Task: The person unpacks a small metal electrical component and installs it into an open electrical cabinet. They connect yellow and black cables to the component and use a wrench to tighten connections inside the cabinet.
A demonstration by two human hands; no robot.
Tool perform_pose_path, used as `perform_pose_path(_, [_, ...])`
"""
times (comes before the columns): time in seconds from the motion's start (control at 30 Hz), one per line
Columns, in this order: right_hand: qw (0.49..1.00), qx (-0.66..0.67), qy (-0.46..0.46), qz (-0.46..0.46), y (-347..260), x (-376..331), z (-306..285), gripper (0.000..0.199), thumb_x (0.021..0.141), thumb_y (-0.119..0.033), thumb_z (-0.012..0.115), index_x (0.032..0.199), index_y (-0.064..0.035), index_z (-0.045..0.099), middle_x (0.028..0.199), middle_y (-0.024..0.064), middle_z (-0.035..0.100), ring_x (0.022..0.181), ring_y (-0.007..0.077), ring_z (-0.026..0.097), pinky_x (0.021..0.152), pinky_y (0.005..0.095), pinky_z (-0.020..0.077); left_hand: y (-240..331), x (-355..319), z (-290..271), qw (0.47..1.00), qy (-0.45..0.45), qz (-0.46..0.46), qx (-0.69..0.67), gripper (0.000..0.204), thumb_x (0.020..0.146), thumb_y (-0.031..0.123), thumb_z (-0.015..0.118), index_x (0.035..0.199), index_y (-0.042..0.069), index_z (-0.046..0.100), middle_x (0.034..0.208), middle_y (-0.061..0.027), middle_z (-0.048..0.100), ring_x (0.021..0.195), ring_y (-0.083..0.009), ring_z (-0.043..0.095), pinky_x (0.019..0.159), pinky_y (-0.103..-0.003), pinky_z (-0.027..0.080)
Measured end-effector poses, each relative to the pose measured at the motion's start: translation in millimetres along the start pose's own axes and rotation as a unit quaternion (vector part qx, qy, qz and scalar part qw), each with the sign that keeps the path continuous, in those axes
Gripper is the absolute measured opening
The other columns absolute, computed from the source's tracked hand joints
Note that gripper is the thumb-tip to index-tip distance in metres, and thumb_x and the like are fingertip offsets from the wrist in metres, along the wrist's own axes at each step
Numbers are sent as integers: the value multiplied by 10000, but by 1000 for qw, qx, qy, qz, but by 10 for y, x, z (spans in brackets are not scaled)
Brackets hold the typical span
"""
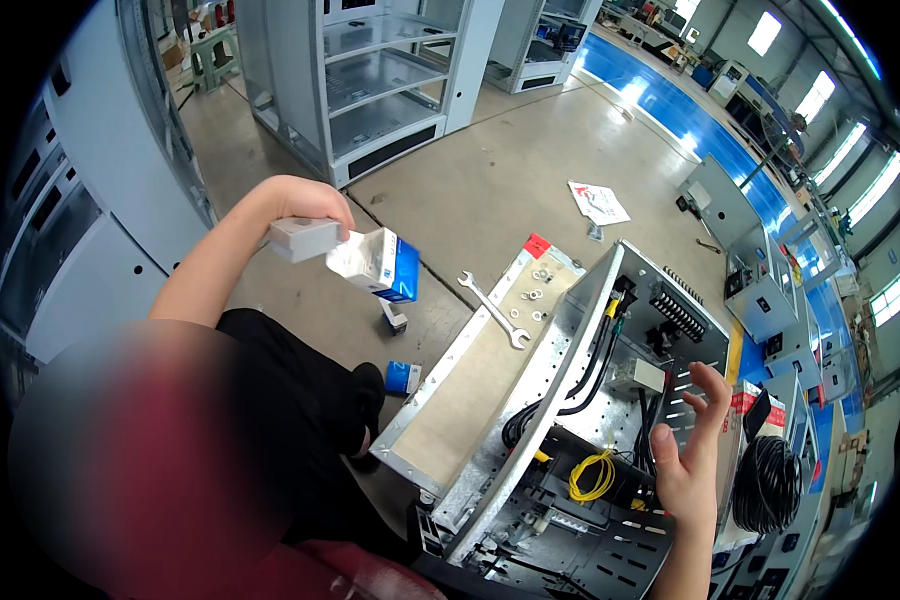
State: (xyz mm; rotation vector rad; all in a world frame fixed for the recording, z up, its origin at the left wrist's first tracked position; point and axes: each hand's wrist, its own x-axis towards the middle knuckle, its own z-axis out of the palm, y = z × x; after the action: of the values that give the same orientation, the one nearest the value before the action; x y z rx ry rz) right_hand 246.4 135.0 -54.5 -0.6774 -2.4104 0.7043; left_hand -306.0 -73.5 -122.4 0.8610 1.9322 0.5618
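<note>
My left hand (312,203) is held out over the floor, its fingers curled round a small white-and-blue cardboard box (378,264). The box is tilted, and its near end looks torn or unfolded. A pale grey-white block-like piece (305,240) hangs below the same hand; whether it belongs to the box I cannot tell. My right hand (692,440) is raised with fingers apart and nothing in it, above the right side of an open metal cabinet (570,395). Inside that cabinet are black cables, a coil of yellow wire (592,477) and a pale grey box-shaped part (638,376).
A double-ended wrench (494,312) and several washers and nuts (535,294) lie on a beige panel (460,400). Small boxes (402,378) sit on the floor by my foot. Black cable coil (767,485) lies at right. Tall grey cabinets (390,130) stand behind.
</note>
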Motion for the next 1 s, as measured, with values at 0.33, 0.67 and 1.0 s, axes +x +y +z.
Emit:
perform_pose_path(0.33, [1000, 6, -9, -3, -6, 9, 11, 766, 930, -341, 743, 1516, -25, 363, 1487, 186, 398, 1348, 304, 464, 1115, 457, 403, -371, 1028, 719, 977, 70, -135, -151, 177, 956, 245, 593, 937, 111, 706, 823, -17, 656, 622, -179, 607, 489, -403, 437])
perform_pose_path(0.67, [999, 0, -34, -2, -52, 50, -5, 774, 895, -243, 762, 1509, -17, 349, 1477, 191, 388, 1320, 314, 460, 1112, 447, 393, 548, 326, 630, 935, 26, 26, -352, 554, 972, 631, 624, 1018, 95, 751, 977, -60, 740, 881, -171, 720, 796, -337, 585])
perform_pose_path(1.0, [998, -19, -52, -19, -62, 88, -66, 619, 842, -111, 740, 1394, -9, 479, 1371, 197, 478, 1324, 326, 466, 1138, 409, 370, 1748, -557, 1594, 837, -224, 306, -395, 571, 890, 229, 676, 1421, 69, 542, 1262, -109, 639, 1067, -213, 699, 855, -418, 619])
